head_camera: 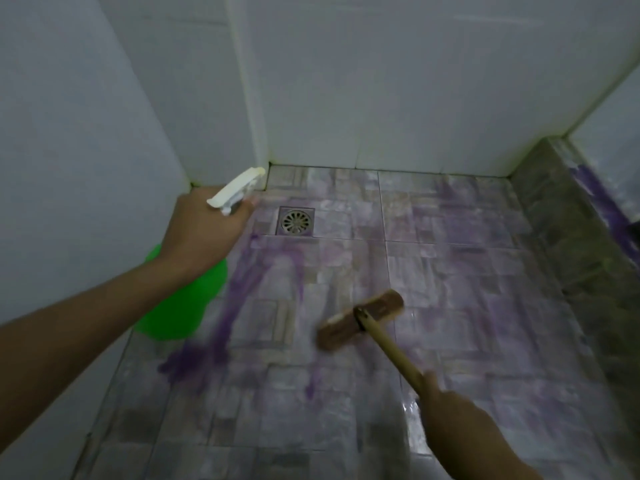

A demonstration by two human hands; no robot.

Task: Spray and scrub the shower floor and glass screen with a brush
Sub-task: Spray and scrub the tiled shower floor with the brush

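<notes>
White tiled walls (pixel 398 81) meet around a wet tiled floor (pixel 467 289) streaked with purple cleaner (pixel 239 282), with a darker curb (pixel 568 237) along the right side and a square metal drain (pixel 296 221) near the far left corner. The left hand (pixel 204 230) wraps around the neck of a green spray bottle (pixel 180 306) — its white nozzle (pixel 237 190) points toward the far corner, the bottle held above the floor by the left wall. The right hand (pixel 450 414) grips the wooden handle (pixel 391 351) of a brush (pixel 360 318), whose brown head sits on the floor mid-shower — well apart from the bottle, below and right of the drain.
</notes>
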